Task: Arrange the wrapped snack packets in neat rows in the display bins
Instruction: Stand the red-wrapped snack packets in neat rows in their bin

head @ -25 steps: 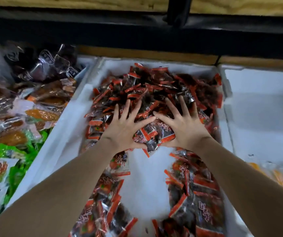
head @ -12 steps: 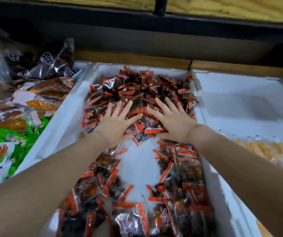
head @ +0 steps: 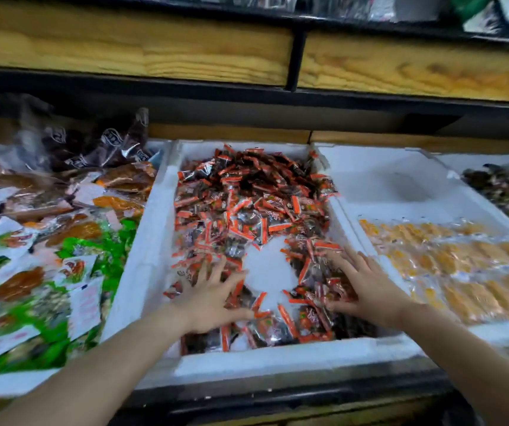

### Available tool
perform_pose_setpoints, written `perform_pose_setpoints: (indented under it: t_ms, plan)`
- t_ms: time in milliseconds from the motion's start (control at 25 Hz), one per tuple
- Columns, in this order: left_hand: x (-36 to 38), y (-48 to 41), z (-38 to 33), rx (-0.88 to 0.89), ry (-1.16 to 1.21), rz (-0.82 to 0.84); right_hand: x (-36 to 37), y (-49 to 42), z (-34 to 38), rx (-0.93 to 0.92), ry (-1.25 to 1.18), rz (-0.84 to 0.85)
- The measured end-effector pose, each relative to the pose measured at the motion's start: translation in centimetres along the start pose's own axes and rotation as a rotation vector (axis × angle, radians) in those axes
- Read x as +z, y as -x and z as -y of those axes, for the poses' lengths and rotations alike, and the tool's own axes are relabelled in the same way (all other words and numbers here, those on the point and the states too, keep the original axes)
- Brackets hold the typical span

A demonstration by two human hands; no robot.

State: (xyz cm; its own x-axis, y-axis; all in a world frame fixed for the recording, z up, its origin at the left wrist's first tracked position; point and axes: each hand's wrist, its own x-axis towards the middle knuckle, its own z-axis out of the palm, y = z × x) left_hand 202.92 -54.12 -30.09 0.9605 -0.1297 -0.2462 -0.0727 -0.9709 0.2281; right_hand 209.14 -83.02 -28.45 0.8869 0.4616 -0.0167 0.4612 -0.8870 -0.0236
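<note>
Across the near half of the middle white foam bin, two bare hands are being laid flat on the red-and-dark snack packets. The left hand is being held palm down with its fingers spread, pressing on packets at the near left of the bin; nothing is being pinched or gripped by it. The right hand is likewise being held open, fingers fanned out and pointing far-left, pressing on packets against the bin's right wall. Between the hands a bare patch of white bin floor is being left exposed. The packets are being kept in a loose jumble, heaped thickest at the far end; their long axes are pointing every way, and no rows are being formed among them. The bin's own long axis is running from near to far. To the right, flat yellow packets are being displayed in a neighbouring foam bin, and to the left, green, white and orange packets are being displayed in a mixed pile.
</note>
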Motion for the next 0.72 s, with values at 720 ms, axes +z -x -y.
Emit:
perform_pose_setpoints:
  t_ms: [720]
  plan:
    - [1.5, -11.6, 1.5, 0.357, -0.644, -0.617, 2.9, -9.9, -0.4, -0.291, 0.442, -0.207]
